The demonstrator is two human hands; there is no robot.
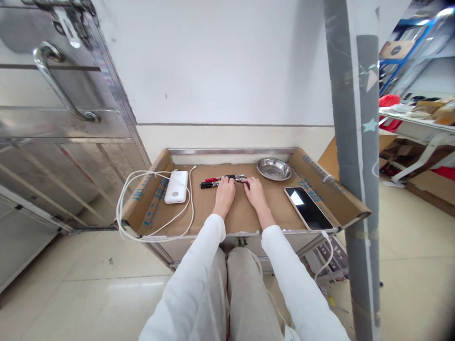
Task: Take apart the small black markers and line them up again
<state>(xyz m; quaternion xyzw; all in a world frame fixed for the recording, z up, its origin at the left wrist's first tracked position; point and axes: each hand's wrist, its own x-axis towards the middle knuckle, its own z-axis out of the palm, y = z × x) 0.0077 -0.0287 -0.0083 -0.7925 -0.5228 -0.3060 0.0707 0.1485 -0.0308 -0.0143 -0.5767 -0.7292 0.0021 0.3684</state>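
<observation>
Several pens lie side by side across the cardboard-lined tray (214,215), among them a red pen (210,179) and a black pen (206,185). My left hand (226,193) is closed over the middle of these pens, its fingers curled down on them. At the pens' right end, my right hand (255,192) has its fingers bent and pinched on a pen tip. Both hands partly hide the pens, so I cannot tell exactly how many there are. A shiny round metal dish (274,169) stands behind and to the right of my right hand.
A white power bank (176,187) with a looped white cable (120,204) lies at the left. A phone (308,208) with a cable rests at the right. Folded cardboard sides (334,191) edge the tray. A wrapped grey post (357,186) stands close on the right.
</observation>
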